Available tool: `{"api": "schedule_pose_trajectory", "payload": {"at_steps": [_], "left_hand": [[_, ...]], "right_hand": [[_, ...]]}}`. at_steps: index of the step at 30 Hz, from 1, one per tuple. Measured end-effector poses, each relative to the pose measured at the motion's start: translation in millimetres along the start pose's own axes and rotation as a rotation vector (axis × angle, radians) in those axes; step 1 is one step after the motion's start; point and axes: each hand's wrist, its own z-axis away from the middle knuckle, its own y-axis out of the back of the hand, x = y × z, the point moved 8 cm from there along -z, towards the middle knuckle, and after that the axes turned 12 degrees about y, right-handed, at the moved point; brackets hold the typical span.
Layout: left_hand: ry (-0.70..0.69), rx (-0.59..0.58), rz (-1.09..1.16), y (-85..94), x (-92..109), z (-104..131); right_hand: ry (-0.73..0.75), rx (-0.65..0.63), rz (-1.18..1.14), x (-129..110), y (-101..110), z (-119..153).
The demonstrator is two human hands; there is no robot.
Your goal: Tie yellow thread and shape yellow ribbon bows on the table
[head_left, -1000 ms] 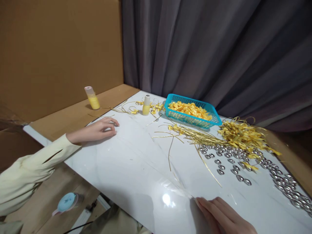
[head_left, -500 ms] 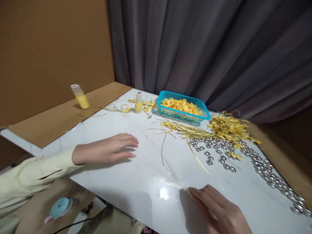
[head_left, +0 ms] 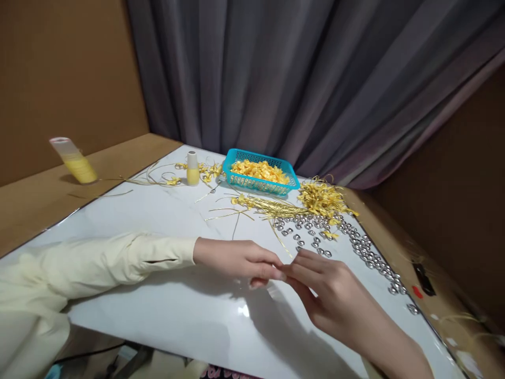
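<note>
Over the front middle of the white table (head_left: pixel 158 310), my left hand (head_left: pixel 240 260) and my right hand (head_left: pixel 327 287) meet fingertip to fingertip. Both are closed in a pinch. Whatever lies between the fingers is too small and hidden to name. Just beyond them, a bundle of gold cords (head_left: pixel 278 207) lies with loose strands pointing toward me. Silver metal rings or beads (head_left: pixel 315 221) are scattered behind my right hand and along the right side.
A blue basket (head_left: pixel 294 182) holds yellow ribbon-like pieces (head_left: pixel 260 171). Right of it sits a heap of gold cords with yellow bows (head_left: pixel 323 197). A small yellow bottle (head_left: pixel 192 168) stands at the back, with a tilted-looking yellow-and-clear container (head_left: pixel 74 162) farther left. Grey curtain (head_left: pixel 244 68) hangs behind.
My left hand has moved right and gone from fingers apart to a pinch against my right fingertips. My right hand has risen farther onto the table. The view has turned right.
</note>
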Motion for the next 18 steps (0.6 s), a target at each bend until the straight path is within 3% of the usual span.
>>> {"api": "schedule_pose_trajectory", "payload": {"at_steps": [11, 15, 18], "left_hand": [[0.013, -0.029, 0.139, 20.8, 12.7, -4.7], [-0.091, 0.048, 0.204, 34.4, 31.4, -3.3], [-0.158, 0.212, 0.272, 57.6, 42.6, 3.1]], "right_hand": [[0.017, -0.114, -0.071, 20.8, 23.1, -23.0], [-0.123, 0.047, -0.188, 41.6, 45.1, -24.0], [-0.305, 0.191, -0.387, 64.5, 47.6, -17.8]]}}
